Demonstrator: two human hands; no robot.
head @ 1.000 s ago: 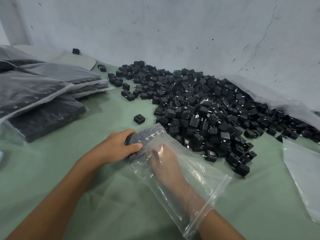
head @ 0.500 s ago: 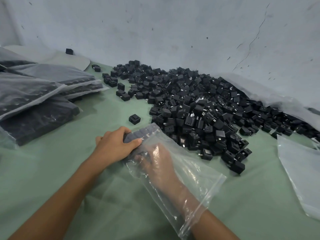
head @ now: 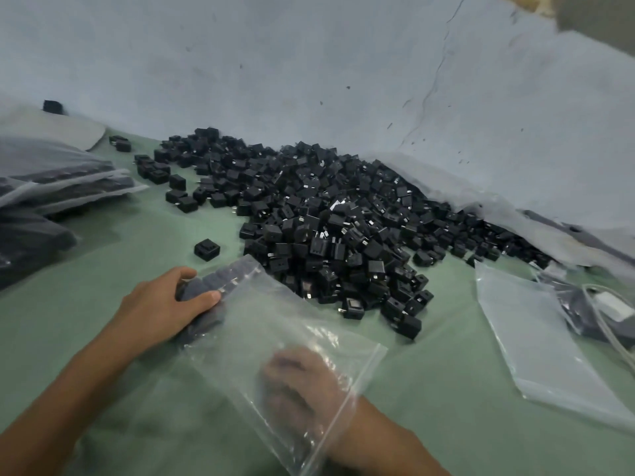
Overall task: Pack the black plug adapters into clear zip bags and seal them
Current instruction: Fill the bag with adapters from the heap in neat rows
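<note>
The thin, slippery clear zip bag (head: 275, 324) lies on the bench, its row of hard adapters (head: 220, 280) gripped under the left hand's (head: 161, 304) curled fingers, best held there, while the right hand (head: 295, 383) sits loosely curled inside its mouth.

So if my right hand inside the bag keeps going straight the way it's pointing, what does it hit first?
Probably the row of adapters already packed at the far end of the zip bag, which the left hand steadies. The right hand seems aimed there, though depth is unclear.

right hand (head: 292, 383) has drawn back toward the zip bag (head: 275, 324) mouth.
</note>
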